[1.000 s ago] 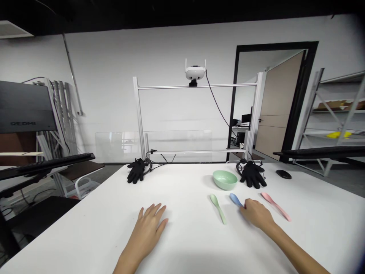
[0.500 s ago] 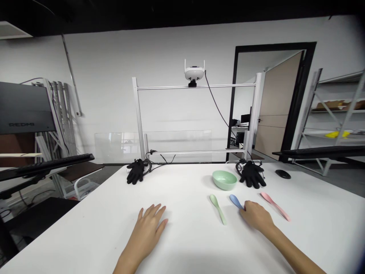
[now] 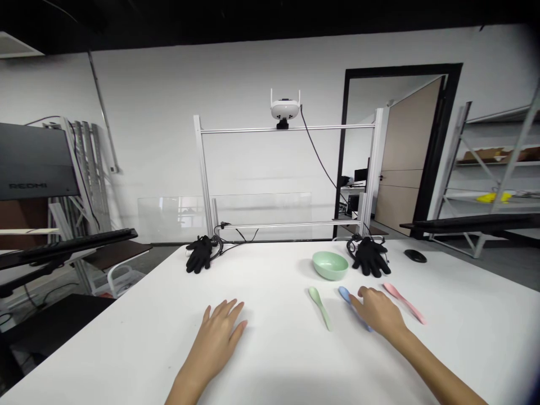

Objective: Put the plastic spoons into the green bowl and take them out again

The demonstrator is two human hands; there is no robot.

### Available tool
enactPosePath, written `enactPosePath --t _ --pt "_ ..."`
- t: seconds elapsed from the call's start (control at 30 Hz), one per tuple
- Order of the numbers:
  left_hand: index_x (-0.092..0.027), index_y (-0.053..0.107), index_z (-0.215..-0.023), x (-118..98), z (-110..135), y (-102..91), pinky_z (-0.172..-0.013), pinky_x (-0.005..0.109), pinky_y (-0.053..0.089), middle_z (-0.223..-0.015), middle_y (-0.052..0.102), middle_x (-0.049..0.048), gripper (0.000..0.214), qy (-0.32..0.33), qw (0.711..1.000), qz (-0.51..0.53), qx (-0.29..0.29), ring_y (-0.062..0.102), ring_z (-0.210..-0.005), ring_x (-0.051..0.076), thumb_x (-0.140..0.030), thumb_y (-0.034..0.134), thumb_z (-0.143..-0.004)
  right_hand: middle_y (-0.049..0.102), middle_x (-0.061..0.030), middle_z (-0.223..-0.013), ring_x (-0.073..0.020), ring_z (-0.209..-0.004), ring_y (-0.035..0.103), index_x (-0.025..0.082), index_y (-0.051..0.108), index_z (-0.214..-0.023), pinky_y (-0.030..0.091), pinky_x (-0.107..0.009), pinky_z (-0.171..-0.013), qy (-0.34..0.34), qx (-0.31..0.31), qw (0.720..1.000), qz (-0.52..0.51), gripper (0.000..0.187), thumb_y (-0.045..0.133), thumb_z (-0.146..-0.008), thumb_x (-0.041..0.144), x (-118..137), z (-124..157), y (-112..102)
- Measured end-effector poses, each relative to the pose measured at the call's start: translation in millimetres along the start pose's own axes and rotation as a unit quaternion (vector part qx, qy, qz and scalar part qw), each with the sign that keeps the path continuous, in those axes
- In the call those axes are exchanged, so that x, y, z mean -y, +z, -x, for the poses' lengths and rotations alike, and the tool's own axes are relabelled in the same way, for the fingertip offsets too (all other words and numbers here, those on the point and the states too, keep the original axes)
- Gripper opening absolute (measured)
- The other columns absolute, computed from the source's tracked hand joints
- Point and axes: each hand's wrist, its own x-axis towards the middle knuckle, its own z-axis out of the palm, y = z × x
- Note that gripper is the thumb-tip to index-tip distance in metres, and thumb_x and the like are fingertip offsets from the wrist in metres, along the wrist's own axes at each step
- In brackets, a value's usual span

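My right hand [image 3: 377,312] is over the blue spoon [image 3: 344,293], its thumb and index finger apart and no longer wrapped round the handle. The spoon lies on the white table, its middle partly hidden by my thumb and its handle end showing below. To its left is a green spoon [image 3: 319,308]; a pink spoon [image 3: 405,302] lies to the right. Beyond the spoons stands a light green bowl [image 3: 330,266]. My left hand [image 3: 217,337] rests palm down on the table with fingers spread, holding nothing.
Black gloves [image 3: 199,254] lie at the back left, with another black glove [image 3: 371,257] beside the bowl. A black mouse [image 3: 415,256] sits at the right. A metal frame [image 3: 201,174] carrying a white device [image 3: 285,109] rises at the table's far edge.
My right hand has loosened from the blue spoon's handle and moved up slightly, its thumb parting from the fingers. More of the handle now shows. My left hand stays where it was.
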Motion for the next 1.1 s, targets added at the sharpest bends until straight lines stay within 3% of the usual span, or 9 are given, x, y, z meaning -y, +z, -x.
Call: enactPosePath --t 0.2,0.37,0.53,0.73,1.1 --pt "-0.027 0.054 -0.148 1.2 -1.8 0.3 -0.120 0.061 0.030 -0.155 0.054 0.0086 0.052 0.002 1.000 -0.001 -0.006 0.044 -0.146 0.033 -0.049 0.037 -0.105 0.072 -0.0170 -0.110 -0.0307 -0.106 0.065 0.016 0.069 -0.105 0.045 -0.035 -0.070 -0.036 -0.049 0.998 -0.020 0.049 0.033 -0.098 0.049 8.7 5.5 -15.6" --pt "-0.027 0.053 -0.149 0.6 -5.3 -2.8 -0.120 0.061 0.029 -0.155 0.054 0.0088 0.052 0.004 1.000 0.002 -0.007 0.043 -0.146 0.033 -0.048 0.036 -0.105 0.069 -0.0174 -0.127 -0.0327 -0.120 0.060 0.013 0.066 -0.124 0.048 -0.040 -0.092 -0.099 -0.085 0.990 -0.062 0.053 0.038 -0.098 0.050 12.0 5.8 -15.6" --pt "-0.026 0.053 -0.149 -0.5 -10.4 -7.5 -0.121 0.060 0.027 -0.156 0.053 0.0087 0.052 -0.002 1.000 0.002 -0.012 0.042 -0.148 0.032 -0.049 0.035 -0.105 0.059 -0.0157 -0.146 -0.0332 -0.135 0.052 0.018 0.061 -0.136 0.045 -0.043 -0.105 -0.153 -0.076 0.983 -0.071 0.058 0.038 -0.098 0.055 14.9 9.4 -11.9" --pt "-0.025 0.053 -0.148 1.8 -14.9 -7.4 -0.120 0.060 0.027 -0.156 0.053 0.0095 0.052 -0.014 1.000 -0.005 -0.009 0.042 -0.147 0.032 -0.047 0.035 -0.105 0.050 -0.0184 -0.154 -0.0356 -0.146 0.041 0.017 0.057 -0.143 0.040 -0.051 -0.112 -0.146 -0.043 0.986 -0.065 0.065 0.037 -0.097 0.059 13.4 14.3 -7.9" --pt "-0.024 0.053 -0.148 5.0 -14.8 -2.9 -0.120 0.060 0.027 -0.156 0.053 0.0099 0.053 -0.020 1.000 -0.005 -0.008 0.042 -0.147 0.032 -0.047 0.034 -0.105 0.053 -0.0182 -0.152 -0.0346 -0.144 0.044 0.017 0.059 -0.141 0.041 -0.050 -0.111 -0.151 -0.048 0.985 -0.074 0.065 0.038 -0.097 0.060 9.9 14.4 -8.3"
